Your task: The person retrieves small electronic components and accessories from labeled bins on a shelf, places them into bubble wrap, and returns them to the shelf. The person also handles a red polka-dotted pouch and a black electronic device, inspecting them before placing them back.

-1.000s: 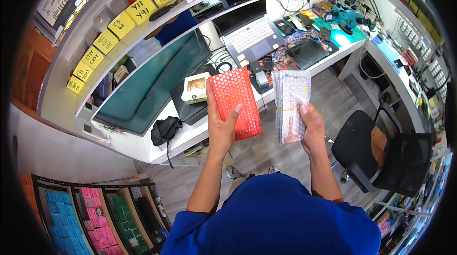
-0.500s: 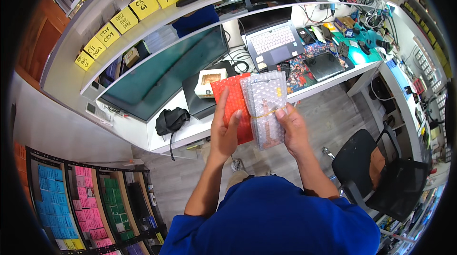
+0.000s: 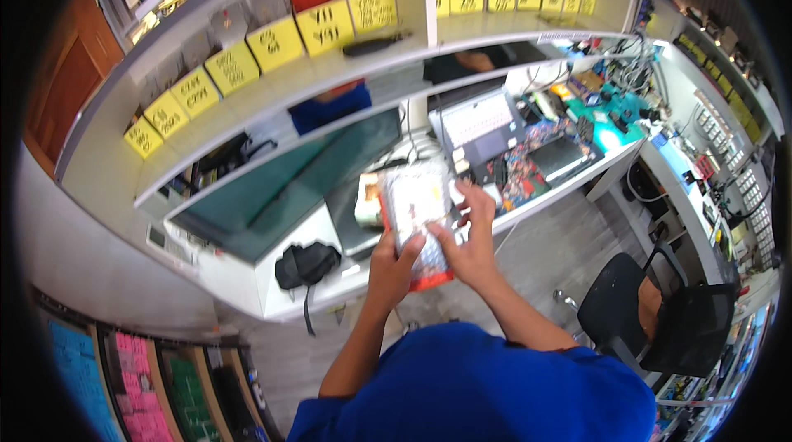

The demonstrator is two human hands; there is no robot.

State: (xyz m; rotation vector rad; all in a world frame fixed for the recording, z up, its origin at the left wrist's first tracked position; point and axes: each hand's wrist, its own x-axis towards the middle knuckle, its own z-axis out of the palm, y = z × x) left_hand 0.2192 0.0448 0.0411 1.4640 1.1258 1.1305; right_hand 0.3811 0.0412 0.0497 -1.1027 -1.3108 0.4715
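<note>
A clear bubble-wrapped package (image 3: 412,192) lies on top of a red bubble-wrap pouch (image 3: 432,281), which shows only along the left and lower edges. My left hand (image 3: 392,269) is closed on both at their lower left, its thumb over the clear wrap. On the right side, my right hand (image 3: 472,248) has its thumb on the wrap's face. Its other fingers are bent and apart beside the right edge, not wrapped round the package. Glare and blur hide what is inside the wrap.
Behind my hands is a white desk with an open laptop (image 3: 483,137), a large dark screen (image 3: 289,182), a small white box (image 3: 368,203) and a black pouch (image 3: 307,266). Yellow-labelled bins (image 3: 276,46) line the shelf above. A black office chair (image 3: 615,306) stands at right.
The clear package has moved left, from beside the red pouch to on top of it. My right fingers have loosened from its edge. The view has shifted.
</note>
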